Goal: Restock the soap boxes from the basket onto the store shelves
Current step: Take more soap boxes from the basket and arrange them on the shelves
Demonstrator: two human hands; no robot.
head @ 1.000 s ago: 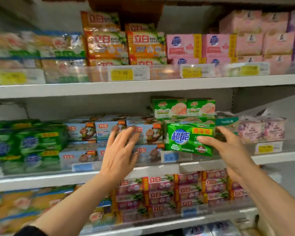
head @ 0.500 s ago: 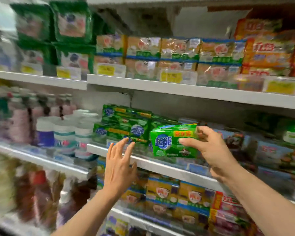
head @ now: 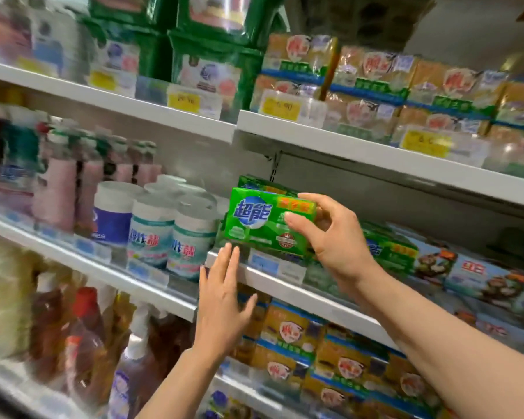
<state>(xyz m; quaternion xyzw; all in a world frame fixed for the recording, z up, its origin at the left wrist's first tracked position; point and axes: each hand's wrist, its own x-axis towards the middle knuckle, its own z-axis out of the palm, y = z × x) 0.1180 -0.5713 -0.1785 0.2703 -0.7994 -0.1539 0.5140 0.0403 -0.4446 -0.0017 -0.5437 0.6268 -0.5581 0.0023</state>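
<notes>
The right hand (head: 336, 240) has its grip closed round a green rectangular plastic-wrapped soap box (head: 263, 223) with blue characters on a white roundel; the thumb lies across the box's front face and the fingers curl over its top right corner. The box is held upright, label towards the camera, just in front of the middle white metal shelf (head: 300, 293), at about 12 o'clock from the picture's centre. Behind it and towards 3 o'clock, a row of like green soap boxes (head: 387, 249) stands on that shelf; whether the held box touches them cannot be told.

The left hand (head: 223, 300) is released, its fingers straight and spread, palm towards the shelf. Its fingertips reach up to the shelf's front edge just below the held box, at roughly 6 o'clock from it; contact with the box is not plain.

At 9 o'clock from the box, white round plastic tubs with teal and red lettering (head: 170, 234) stand on the neighbouring shelf. At 4 o'clock lie pale blue soap packs with cartoon figures (head: 478, 276). On the shelf above, at 1 o'clock, are stacked orange soap packs with blue and green bands (head: 372, 86) behind yellow price tags (head: 277, 106). Below, at 5 o'clock, more orange packs (head: 288, 334) fill the lower shelf.
</notes>
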